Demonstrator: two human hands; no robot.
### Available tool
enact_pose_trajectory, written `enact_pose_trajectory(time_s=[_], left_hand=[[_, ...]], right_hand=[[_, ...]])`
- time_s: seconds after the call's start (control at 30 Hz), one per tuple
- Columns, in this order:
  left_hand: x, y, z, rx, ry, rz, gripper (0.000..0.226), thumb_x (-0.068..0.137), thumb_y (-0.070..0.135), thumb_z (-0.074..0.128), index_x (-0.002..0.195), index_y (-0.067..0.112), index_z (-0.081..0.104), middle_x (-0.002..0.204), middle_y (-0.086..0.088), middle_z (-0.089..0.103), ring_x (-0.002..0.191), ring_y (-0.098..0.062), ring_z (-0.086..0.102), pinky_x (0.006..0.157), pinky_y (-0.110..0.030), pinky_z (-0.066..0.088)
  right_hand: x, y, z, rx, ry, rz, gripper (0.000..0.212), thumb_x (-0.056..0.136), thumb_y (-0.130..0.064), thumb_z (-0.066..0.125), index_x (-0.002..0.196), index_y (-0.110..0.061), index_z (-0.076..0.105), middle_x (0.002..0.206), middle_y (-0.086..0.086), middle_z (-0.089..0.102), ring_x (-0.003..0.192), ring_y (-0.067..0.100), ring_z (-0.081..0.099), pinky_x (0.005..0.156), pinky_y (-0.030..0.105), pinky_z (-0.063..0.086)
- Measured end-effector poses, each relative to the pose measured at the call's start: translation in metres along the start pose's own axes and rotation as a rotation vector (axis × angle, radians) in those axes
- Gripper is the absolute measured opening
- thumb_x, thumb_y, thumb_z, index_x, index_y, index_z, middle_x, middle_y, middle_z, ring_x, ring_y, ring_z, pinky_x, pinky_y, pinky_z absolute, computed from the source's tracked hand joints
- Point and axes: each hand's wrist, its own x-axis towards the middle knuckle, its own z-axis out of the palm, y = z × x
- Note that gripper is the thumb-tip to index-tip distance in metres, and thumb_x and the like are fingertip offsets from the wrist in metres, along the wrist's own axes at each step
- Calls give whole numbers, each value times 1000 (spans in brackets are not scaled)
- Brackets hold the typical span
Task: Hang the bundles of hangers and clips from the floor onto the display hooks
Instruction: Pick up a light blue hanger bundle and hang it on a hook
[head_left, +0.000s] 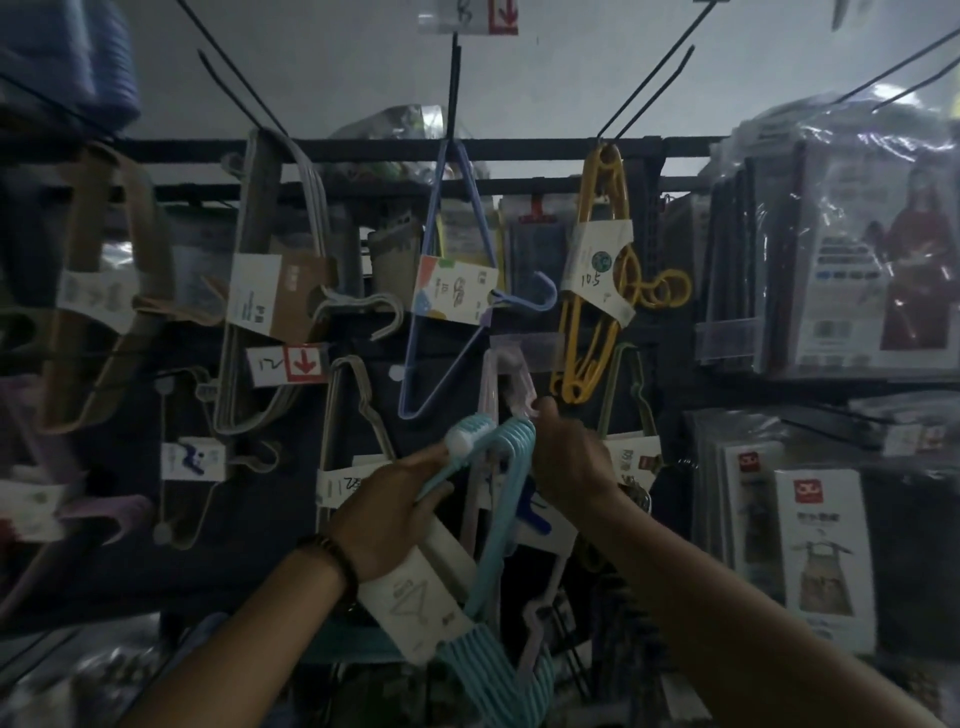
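Closest to us, the pale-blue hanger bundle (506, 467) rises among crowded racks, our left hand (387, 519) wrapped round its banded arm. Our right hand (571, 462) curls at its top corner beside pink hangers (511, 384); we cannot tell its grip.

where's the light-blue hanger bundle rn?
Head view, lower centre: the light-blue hanger bundle is held in the left hand, its top end beside the right hand, below the hanging yellow clip bundle.
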Motion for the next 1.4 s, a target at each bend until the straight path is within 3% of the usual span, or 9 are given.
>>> enact_pose_trajectory(time_s=[0.2, 0.4, 0.57, 0.67, 0.77, 0.93, 1.03, 1.2, 1.4], left_hand=[[-21, -12, -12, 33, 101, -164, 33, 109, 33, 51, 140, 34, 63, 132, 21, 64, 121, 7, 57, 105, -14, 43], [-56, -25, -25, 65, 165, -363, 22, 108, 38, 50, 118, 41, 69, 108, 24, 72, 102, 4, 67, 94, -30, 57], [-99, -42, -43, 105, 252, -484, 23, 107, 33, 51, 124, 39, 66, 90, 14, 75, 85, -8, 71, 73, -32, 58], [-132, -52, -61, 163, 288, -543, 22, 106, 26, 55, 120, 40, 65, 86, 12, 75, 82, -14, 71, 71, -36, 58], [-174, -62, -89, 164, 313, -584, 19, 107, 33, 52, 118, 38, 66, 85, 14, 75, 80, -10, 71, 72, -41, 59], [-245, -73, -155, 191, 271, -615, 28, 93, 50, 45, 111, 39, 64, 85, 12, 73, 75, -7, 68, 68, -41, 59], [-283, -77, -199, 215, 304, -619, 27, 99, 49, 48, 113, 35, 67, 89, 10, 75, 79, -9, 70, 71, -41, 58], [-365, -94, -246, 175, 621, -664, 24, 98, 46, 68, 118, 34, 63, 105, 17, 64, 94, -1, 60, 81, -19, 50], [-468, -124, -247, -11, 1139, -1072, 65, 80, 71, 74, 114, 23, 47, 111, -7, 58, 95, -30, 63, 84, -53, 58]], right_hand=[[19, -3, 38, -139, -16, -25, 17, 110, -22, 44, 123, -12, 45, 109, 13, 66, 88, 25, 73, 63, 31, 51], [24, 9, 46, -320, -79, 7, 50, 103, -39, 26, 140, -14, 50, 125, 13, 60, 101, 38, 65, 77, 43, 56], [-41, -61, 13, 209, 154, -203, 28, 105, -46, 42, 111, -20, 52, 101, 6, 63, 89, 28, 62, 65, 40, 52], [-77, -127, -1, 540, -121, -269, 22, 103, -48, 57, 104, -26, 58, 80, -7, 68, 69, 7, 64, 58, 31, 49], [-92, -196, 10, 632, -409, -291, 53, 94, -62, 64, 132, -27, 55, 98, -8, 73, 87, 7, 68, 75, 33, 58], [-105, -312, 36, 581, -471, -290, 58, 86, -70, 69, 123, -30, 51, 89, -5, 70, 73, 14, 72, 52, 35, 58], [-117, -374, 45, 632, -543, -271, 52, 87, -66, 72, 111, -23, 56, 91, 3, 72, 71, 20, 73, 60, 50, 63], [-149, -448, 70, 840, -559, -134, 44, 88, -57, 75, 109, -22, 60, 92, 9, 72, 66, 28, 76, 50, 50, 62], [-191, -497, 107, 1214, -452, 270, 44, 92, -52, 75, 112, -17, 57, 105, 22, 69, 74, 37, 78, 55, 54, 63]])
